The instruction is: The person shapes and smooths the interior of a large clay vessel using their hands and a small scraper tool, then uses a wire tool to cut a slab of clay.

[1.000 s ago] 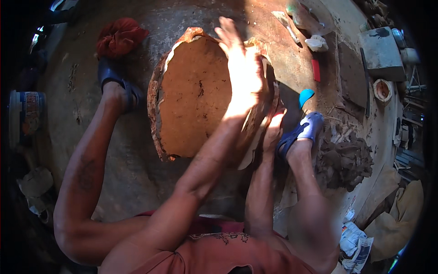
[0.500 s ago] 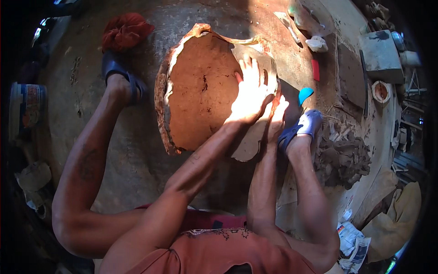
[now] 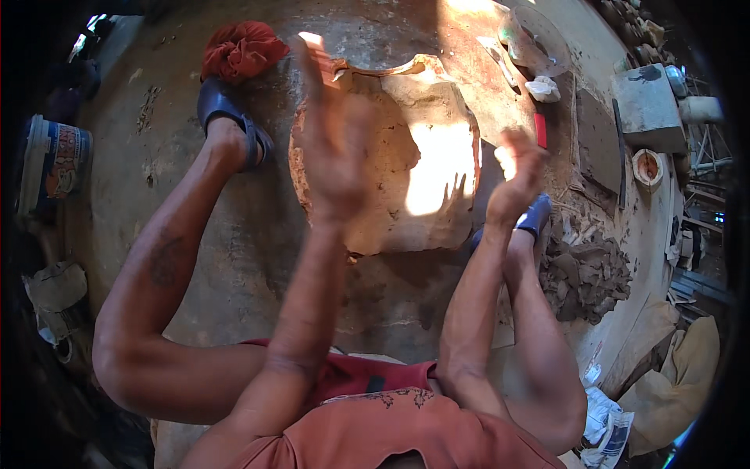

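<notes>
A large block-like mould (image 3: 301,168) with a rough, orange-brown rim lies on the floor between my feet. A slab of damp clay (image 3: 375,223) covers its top, partly in bright sunlight. My left hand (image 3: 336,164) is raised over the mould's left side, blurred by motion, its fingers stretched out and nothing in it. To the right of the mould hovers my right hand (image 3: 517,176), apart from the rim, with its fingers loosely bent and nothing seen in them. My left hand hides part of the mould's left edge.
A crumpled red cloth (image 3: 244,51) lies beyond my left foot. To the right are a heap of grey clay scraps (image 3: 586,273), a dark clay slab (image 3: 600,141), a red strip (image 3: 540,130) and a clear plastic bag (image 3: 539,39). A white bucket (image 3: 58,164) stands far left.
Both hands have lifted off the clay and the mould's right edge and moved apart, the left one leftward, the right one rightward. Clay now spreads over the reddish hollow seen before.
</notes>
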`<control>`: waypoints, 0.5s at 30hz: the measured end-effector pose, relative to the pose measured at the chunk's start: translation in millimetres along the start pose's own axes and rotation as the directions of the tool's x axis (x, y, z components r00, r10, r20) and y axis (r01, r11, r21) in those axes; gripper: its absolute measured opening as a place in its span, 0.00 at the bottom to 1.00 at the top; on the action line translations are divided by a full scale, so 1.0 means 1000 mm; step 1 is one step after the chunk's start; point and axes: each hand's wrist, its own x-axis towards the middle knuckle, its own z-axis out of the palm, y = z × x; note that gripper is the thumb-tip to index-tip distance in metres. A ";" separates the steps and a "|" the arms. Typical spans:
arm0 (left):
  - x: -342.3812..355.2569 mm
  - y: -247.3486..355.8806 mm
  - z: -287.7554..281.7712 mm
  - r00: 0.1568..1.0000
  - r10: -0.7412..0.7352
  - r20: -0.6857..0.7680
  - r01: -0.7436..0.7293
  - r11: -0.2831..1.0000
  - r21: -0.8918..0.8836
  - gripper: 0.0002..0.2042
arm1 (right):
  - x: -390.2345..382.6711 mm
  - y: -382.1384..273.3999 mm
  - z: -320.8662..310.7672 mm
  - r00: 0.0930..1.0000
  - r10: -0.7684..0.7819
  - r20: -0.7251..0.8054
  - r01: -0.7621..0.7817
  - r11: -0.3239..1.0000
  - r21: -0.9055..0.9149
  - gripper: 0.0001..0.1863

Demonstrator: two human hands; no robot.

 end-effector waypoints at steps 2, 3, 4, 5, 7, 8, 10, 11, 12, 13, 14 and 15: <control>0.018 -0.031 -0.046 0.990 -0.125 -0.071 0.130 0.989 0.069 0.34 | -0.019 -0.074 0.072 0.973 -0.217 -0.081 0.227 0.963 0.148 0.26; 0.020 -0.054 -0.075 0.970 -0.228 -0.078 0.235 0.968 0.088 0.33 | -0.036 -0.061 0.103 0.980 -0.194 0.034 0.171 0.925 0.340 0.28; 0.028 -0.067 -0.076 0.940 -0.339 -0.028 0.340 0.940 0.024 0.31 | -0.032 -0.055 0.116 0.964 -0.233 0.126 0.145 0.863 0.483 0.32; 0.030 -0.083 -0.083 0.894 -0.448 0.033 0.448 0.894 -0.016 0.30 | -0.034 -0.042 0.134 0.952 -0.207 0.224 0.076 0.871 0.485 0.27; 0.023 -0.108 -0.067 0.780 -0.590 0.207 0.618 0.778 -0.114 0.28 | -0.028 0.042 0.149 0.948 -0.213 0.236 0.153 0.957 0.246 0.25; 0.017 -0.117 -0.075 0.736 -0.633 0.239 0.669 0.733 -0.118 0.27 | -0.046 0.056 0.165 0.971 0.057 0.232 -0.135 0.932 0.337 0.25; 0.005 -0.126 -0.059 0.674 -0.674 0.304 0.730 0.671 -0.131 0.26 | -0.041 0.098 0.158 0.989 -0.099 0.114 0.082 0.986 0.147 0.26; -0.002 -0.122 -0.065 0.641 -0.703 0.309 0.757 0.645 -0.102 0.26 | -0.045 0.083 0.164 0.987 -0.094 0.133 0.071 0.983 0.167 0.26; 0.001 -0.126 -0.069 0.650 -0.699 0.299 0.749 0.656 -0.092 0.25 | -0.038 0.069 0.170 0.979 -0.068 0.193 -0.011 0.924 0.381 0.27; 0.001 -0.124 -0.083 0.668 -0.698 0.259 0.734 0.676 -0.071 0.25 | -0.041 0.043 0.182 0.962 -0.024 0.270 -0.141 0.807 0.573 0.28; 0.001 -0.121 -0.082 0.685 -0.681 0.259 0.720 0.688 -0.094 0.25 | -0.036 0.029 0.186 0.971 -0.012 0.238 -0.132 0.802 0.582 0.29; 0.002 -0.120 -0.078 0.706 -0.662 0.252 0.702 0.701 -0.125 0.24 | -0.032 0.041 0.187 0.961 0.000 0.277 -0.162 0.813 0.560 0.29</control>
